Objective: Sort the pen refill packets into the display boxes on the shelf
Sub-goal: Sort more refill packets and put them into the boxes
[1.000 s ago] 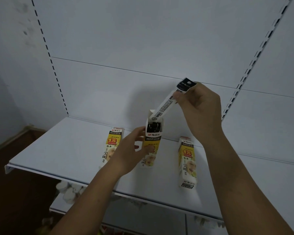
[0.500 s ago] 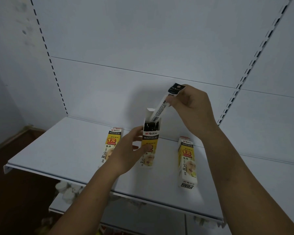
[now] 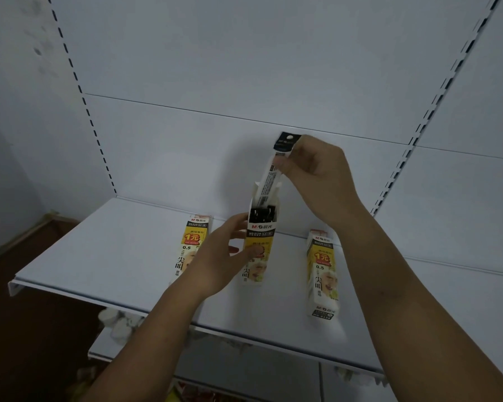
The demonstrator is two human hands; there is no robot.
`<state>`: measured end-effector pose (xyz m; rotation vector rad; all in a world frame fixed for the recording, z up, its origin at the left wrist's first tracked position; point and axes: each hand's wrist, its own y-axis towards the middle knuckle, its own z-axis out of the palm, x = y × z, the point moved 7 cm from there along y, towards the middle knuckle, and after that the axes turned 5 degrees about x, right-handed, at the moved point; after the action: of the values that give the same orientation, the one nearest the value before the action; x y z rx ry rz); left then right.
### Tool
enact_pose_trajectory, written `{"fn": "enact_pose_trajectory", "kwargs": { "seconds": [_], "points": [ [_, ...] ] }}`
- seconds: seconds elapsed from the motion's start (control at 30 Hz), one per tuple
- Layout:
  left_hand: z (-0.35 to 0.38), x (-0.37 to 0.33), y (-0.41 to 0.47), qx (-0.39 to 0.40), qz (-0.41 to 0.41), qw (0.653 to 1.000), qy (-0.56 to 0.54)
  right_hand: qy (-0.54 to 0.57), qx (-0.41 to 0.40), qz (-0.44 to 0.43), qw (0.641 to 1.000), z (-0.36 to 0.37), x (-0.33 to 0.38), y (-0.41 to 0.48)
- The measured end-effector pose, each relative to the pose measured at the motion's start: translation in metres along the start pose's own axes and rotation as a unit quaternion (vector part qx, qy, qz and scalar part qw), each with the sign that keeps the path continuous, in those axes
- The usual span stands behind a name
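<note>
A yellow and white display box (image 3: 260, 239) stands upright at the middle of the white shelf (image 3: 105, 256), its top flap open and dark refill packets showing inside. My left hand (image 3: 218, 256) grips this box round its lower front, thumb on the yellow label. My right hand (image 3: 317, 172) pinches a long pen refill packet (image 3: 273, 175) by its black header; the packet is nearly upright and its lower end is inside the box's opening. A second box (image 3: 190, 242) lies flat to the left, partly hidden by my left hand. A third box (image 3: 323, 271) lies flat to the right.
The shelf's back panel (image 3: 186, 146) rises just behind the boxes, with slotted uprights (image 3: 404, 158) at either side. A lower shelf (image 3: 122, 326) with small white objects shows under the front edge. A brown floor lies at the left.
My right hand has swung the packet from a slant to nearly upright and lowered its end further into the middle box. My left hand keeps its hold on the box.
</note>
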<state>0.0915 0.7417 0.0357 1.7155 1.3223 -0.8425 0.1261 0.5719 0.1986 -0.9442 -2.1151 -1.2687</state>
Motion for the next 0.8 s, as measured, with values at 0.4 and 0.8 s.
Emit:
{"fn": "enact_pose_trajectory", "kwargs": {
  "seconds": [0.4, 0.8],
  "points": [
    [-0.001, 0.000, -0.001, 0.002, 0.001, 1.000, -0.001, 0.007, 0.000, -0.040, 0.999, -0.005, 0.013, -0.003],
    [-0.001, 0.000, -0.001, 0.005, 0.002, 1.000, 0.002, -0.012, 0.024, -0.010, 1.000, 0.001, 0.003, -0.004]
  ]
}}
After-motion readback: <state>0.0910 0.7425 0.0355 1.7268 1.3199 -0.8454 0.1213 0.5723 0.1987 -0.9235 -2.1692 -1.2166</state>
